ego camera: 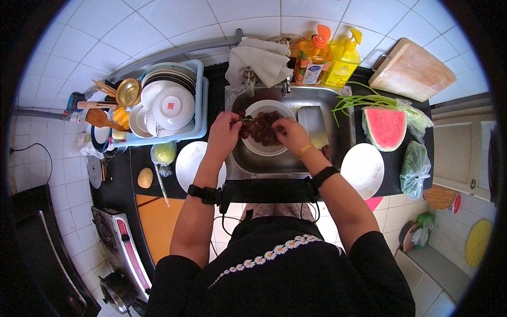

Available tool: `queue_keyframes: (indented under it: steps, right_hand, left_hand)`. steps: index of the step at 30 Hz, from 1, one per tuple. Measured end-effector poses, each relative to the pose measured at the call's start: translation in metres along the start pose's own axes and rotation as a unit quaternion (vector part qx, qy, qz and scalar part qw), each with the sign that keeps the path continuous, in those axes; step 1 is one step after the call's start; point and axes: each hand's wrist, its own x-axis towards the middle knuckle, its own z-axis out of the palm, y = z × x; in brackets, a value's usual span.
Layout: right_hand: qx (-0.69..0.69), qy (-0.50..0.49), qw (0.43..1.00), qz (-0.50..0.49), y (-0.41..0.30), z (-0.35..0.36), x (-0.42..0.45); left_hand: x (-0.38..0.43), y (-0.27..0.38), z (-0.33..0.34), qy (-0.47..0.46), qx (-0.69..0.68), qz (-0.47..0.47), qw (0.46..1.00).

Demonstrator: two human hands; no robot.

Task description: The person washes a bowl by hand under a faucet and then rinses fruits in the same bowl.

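Over the sink, my left hand [224, 130] grips the stem of a bunch of dark red grapes [246, 126]. The fingers of my right hand [293, 135] are pinched at the right side of the grapes; whether a single grape sits between them is hard to see. Below both hands, a white bowl [257, 149] holds more loose grapes [264, 134] and stands in the stainless steel sink [340, 154]. Right of the bowl, a cleaver [311, 119] with a wide blade lies in the sink, its handle partly hidden by my right forearm.
White plates flank the sink, one left [194, 164], one right [358, 170]. A blue dish rack [201, 107] stands at left. Soap bottles [315, 59] and a cloth [257, 59] are behind the faucet. Cut watermelon [385, 126], green stalks [364, 102] and a cutting board [414, 71] occupy the right.
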Motion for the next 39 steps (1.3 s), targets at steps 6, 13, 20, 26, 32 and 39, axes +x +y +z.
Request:
queue_keyframes:
  steps: [6,13,20,26,32,39]
  right_hand:
    - [-0.016,0.049,0.998,-0.029,-0.016,0.000,0.004]
    - [0.070,0.063,0.993,-0.073,-0.059,0.001,0.009]
    - [0.072,0.072,0.993,-0.066,-0.056,0.010,0.013]
    - [0.028,0.067,0.993,-0.092,-0.059,0.003,0.014]
    - [-0.006,0.051,0.991,-0.122,-0.052,0.000,0.015]
    - [-0.062,0.036,0.996,-0.056,-0.032,-0.010,0.008]
  left_hand:
    - [-0.003,0.004,0.008,0.007,-0.009,-0.007,1.000]
    - [-0.003,0.003,0.019,0.003,-0.020,-0.007,1.000]
    - [-0.003,0.019,0.022,-0.003,-0.035,-0.002,0.999]
    - [-0.003,0.020,0.024,-0.017,-0.035,-0.013,0.999]
    - [-0.003,0.021,0.025,-0.028,-0.027,-0.008,0.999]
    - [-0.002,0.012,0.016,-0.004,-0.019,-0.024,1.000]
